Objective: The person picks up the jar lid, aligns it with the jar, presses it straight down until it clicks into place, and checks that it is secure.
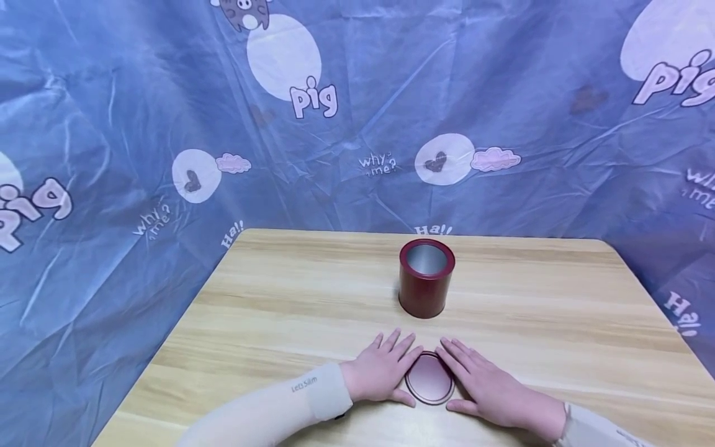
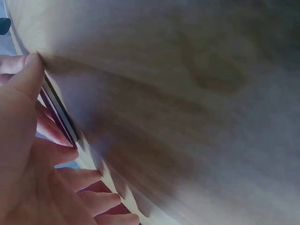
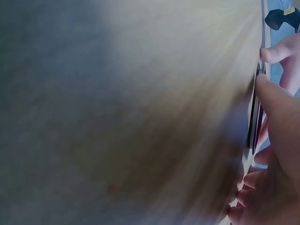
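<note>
A round lid [image 1: 430, 379] with a dark red rim lies on the wooden table between both hands. My left hand [image 1: 382, 371] rests at its left side, palm down, fingers straight and spread, index fingertip and thumb close at the rim. Mirroring it on the right, my right hand [image 1: 485, 388] lies with extended fingers, index finger and thumb beside the rim. Both wrist views show the lid's thin edge [image 2: 60, 115] [image 3: 255, 112] between thumb and index finger. Beyond the fingertips stands a dark red cylindrical tin [image 1: 424, 295], upright, its top open and silvery inside.
The light wooden table [image 1: 313, 279] reaches to a blue printed curtain [image 1: 357, 124] hanging behind it and at both sides. Pale sleeves [image 1: 279, 397] cover the forearms.
</note>
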`<state>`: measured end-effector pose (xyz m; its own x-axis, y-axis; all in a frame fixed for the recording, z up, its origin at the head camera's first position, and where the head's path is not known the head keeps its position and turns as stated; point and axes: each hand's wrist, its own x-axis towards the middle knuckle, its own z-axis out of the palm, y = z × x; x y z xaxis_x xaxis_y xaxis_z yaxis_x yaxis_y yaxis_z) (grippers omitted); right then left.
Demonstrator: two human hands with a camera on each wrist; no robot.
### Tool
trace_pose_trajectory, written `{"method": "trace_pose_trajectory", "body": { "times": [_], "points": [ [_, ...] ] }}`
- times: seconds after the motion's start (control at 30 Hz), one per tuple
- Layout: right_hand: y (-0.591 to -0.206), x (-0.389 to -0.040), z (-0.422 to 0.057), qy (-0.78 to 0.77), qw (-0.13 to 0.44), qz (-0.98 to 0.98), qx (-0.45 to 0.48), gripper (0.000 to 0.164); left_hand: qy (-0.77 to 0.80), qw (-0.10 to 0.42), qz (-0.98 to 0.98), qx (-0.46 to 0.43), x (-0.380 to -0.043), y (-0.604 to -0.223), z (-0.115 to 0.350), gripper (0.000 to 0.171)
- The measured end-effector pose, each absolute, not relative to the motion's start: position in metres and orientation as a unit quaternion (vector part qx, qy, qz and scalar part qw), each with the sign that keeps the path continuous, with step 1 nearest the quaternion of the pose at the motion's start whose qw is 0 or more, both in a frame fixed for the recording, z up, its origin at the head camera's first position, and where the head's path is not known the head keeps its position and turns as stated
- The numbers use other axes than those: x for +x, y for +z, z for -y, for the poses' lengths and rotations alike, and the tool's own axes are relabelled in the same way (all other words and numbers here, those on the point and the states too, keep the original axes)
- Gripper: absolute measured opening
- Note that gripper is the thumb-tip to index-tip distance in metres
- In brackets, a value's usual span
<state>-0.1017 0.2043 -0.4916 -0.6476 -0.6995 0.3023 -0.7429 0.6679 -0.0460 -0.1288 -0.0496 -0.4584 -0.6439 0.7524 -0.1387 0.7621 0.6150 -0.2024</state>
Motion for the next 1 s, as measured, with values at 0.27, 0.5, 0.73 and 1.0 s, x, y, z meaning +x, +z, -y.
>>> {"method": "trace_pose_trajectory", "body": {
  "times": [0.27,0.5,0.73,1.0],
  "points": [
    [-0.4952,-0.1019,-0.2029,0.085,0.134,0.904,0.396,0.082,-0.09,0.054,-0.911,0.398,-0.1298,-0.4563,0.0463,0.087],
    [-0.4946,-0.1036,-0.2026,0.087,0.129,0.906,0.393,0.082,-0.073,0.06,-0.913,0.396,-0.1318,-0.4553,0.0454,0.083],
    [-0.4928,-0.1037,-0.2009,0.089,0.127,0.907,0.392,0.082,-0.08,0.07,-0.912,0.397,-0.134,-0.4531,0.0438,0.082],
    [-0.493,-0.1048,-0.1992,0.096,0.131,0.906,0.392,0.081,-0.081,0.083,-0.911,0.396,-0.1379,-0.4548,0.0407,0.082]
  ]
}}
